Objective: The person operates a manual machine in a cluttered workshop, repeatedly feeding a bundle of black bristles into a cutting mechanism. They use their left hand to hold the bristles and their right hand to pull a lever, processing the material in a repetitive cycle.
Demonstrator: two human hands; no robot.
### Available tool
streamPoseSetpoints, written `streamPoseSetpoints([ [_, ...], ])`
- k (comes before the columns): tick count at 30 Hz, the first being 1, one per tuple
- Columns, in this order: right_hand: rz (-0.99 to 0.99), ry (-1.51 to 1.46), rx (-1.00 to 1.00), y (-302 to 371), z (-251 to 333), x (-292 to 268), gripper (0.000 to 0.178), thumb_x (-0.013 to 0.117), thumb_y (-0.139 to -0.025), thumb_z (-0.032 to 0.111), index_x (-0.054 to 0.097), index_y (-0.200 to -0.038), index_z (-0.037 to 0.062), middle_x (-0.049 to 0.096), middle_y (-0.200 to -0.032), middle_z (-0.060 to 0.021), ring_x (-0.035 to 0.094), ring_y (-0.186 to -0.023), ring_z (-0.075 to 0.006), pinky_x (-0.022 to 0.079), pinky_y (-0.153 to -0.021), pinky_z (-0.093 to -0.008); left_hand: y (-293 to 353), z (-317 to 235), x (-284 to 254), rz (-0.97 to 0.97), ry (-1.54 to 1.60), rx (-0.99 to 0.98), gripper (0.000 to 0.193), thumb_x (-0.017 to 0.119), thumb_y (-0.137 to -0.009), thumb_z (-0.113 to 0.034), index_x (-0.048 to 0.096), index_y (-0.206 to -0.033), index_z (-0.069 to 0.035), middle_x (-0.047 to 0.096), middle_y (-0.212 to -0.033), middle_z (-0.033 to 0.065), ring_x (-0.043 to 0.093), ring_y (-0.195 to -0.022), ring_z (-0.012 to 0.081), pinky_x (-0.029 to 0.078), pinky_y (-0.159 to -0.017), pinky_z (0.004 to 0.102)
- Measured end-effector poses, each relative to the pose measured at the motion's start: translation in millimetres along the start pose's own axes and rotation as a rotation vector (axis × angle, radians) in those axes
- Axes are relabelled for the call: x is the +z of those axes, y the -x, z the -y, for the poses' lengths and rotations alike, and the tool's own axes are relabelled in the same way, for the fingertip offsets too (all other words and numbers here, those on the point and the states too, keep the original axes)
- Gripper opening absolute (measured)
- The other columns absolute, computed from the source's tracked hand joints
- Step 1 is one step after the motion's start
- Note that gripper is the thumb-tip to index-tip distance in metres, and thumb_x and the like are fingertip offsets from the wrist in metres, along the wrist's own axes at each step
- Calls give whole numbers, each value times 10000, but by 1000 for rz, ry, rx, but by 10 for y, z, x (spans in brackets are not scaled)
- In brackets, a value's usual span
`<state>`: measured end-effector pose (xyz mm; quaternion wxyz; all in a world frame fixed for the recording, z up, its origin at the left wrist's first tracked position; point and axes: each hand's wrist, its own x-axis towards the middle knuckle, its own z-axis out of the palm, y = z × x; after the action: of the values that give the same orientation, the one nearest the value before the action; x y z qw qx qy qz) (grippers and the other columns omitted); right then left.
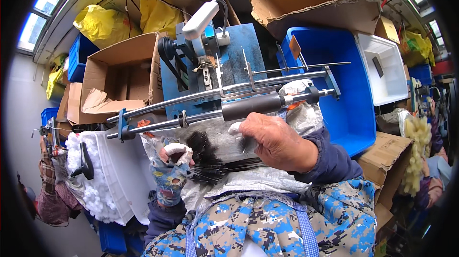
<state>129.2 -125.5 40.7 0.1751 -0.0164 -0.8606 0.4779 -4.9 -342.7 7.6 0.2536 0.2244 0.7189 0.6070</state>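
Note:
My left hand (171,168), in a flowered fingerless glove with white wrapping on the fingers, is closed beside a fanned bundle of black bristles (204,159), which it appears to grip at the edge. My right hand (279,143) is bare apart from a white-wrapped fingertip. Its fingers are pinched together, and a small dark tuft of bristles (246,144) hangs just under them. Right above that hand runs a dark grey roller (251,107) on a metal shaft. A pale woven sheet (215,135) lies beneath both hands.
Ahead stands a blue machine (244,46) with a belt and long metal rods. A cardboard box (122,73) and a white bin (124,175) of white tufts are at left. To the right is a blue bin (351,99). Other people work at both sides.

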Motion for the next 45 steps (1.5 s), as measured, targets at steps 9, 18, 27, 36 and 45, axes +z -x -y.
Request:
streamPoseSetpoints([
  [9,-211,721,-83,-365,-262,-200,359,537,-723,-55,554,-1079,-14,534,-653,-68,528,-632,-212,438,-561,-348,-130,355,-276,403,-1118,375,468,668,-629,-105,557,-1081,-56,555,-922,150,570,-836,331,487,-670,395],
  [18,-90,909,97,-764,-929,-125,154,501,-853,103,597,-962,51,545,-737,-124,600,-642,-255,480,-521,-351,-178,179,-322,313,-939,372,453,585,-705,-24,532,-1151,-79,590,-962,160,593,-857,330,484,-747,367],
  [27,-113,981,155,-996,-1038,-74,106,546,-731,80,625,-801,72,523,-858,-129,553,-820,-267,435,-673,-380,-100,-227,-394,-152,29,335,584,541,-815,58,318,-1328,-111,612,-864,142,604,-631,168,499,-528,234],
  [36,-80,963,180,-1006,-1166,11,109,549,-719,113,619,-783,60,542,-943,-133,552,-840,-262,421,-665,-382,-139,-143,-209,-126,278,273,566,536,-804,80,330,-1307,-75,613,-839,159,613,-612,207,495,-465,257],
  [45,-130,962,183,-989,-1154,45,68,542,-724,73,597,-759,55,528,-866,-112,559,-796,-256,422,-663,-387,-126,-94,-115,-92,266,181,552,546,-790,90,365,-1285,-74,617,-843,137,615,-619,189,483,-478,244],
])
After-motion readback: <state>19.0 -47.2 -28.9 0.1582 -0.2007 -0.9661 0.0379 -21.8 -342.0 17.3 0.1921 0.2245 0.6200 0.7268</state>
